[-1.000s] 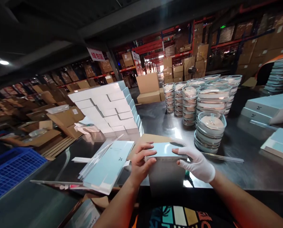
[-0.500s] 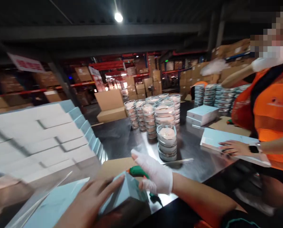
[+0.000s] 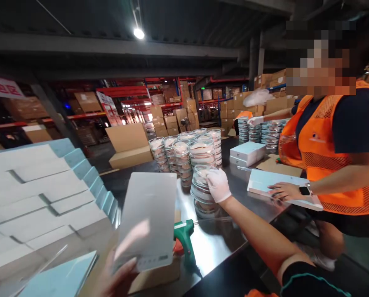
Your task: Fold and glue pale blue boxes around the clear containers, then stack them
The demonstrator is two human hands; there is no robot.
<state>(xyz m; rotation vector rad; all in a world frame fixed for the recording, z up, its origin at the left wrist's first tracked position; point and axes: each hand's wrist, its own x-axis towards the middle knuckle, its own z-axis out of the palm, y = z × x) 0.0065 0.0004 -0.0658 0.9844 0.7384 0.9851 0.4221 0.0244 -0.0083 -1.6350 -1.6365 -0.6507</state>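
Observation:
My bare left hand (image 3: 118, 274) grips the lower end of a flat pale box (image 3: 149, 214), tilted up with its broad face toward me. Several round clear-rimmed containers (image 3: 203, 194) are stacked ahead on the table. My right hand (image 3: 219, 185), in a white glove, has its fingers closed at the rim of the top container; part of the grip is hidden. A green glue gun (image 3: 186, 241) lies between my hands, partly behind the pale box. Lower left, a light blue box (image 3: 60, 274) lies on the table.
White and blue boxes (image 3: 38, 185) are piled high at left. More container stacks (image 3: 181, 150) and an open carton (image 3: 130, 144) stand beyond. A co-worker in an orange vest (image 3: 323, 144) stands at right, one hand on a blue box (image 3: 264, 181).
My left hand has raised the pale box and tipped it up. My right hand has left the glue gun area and reached forward to the top of the container stack. The view has shifted right.

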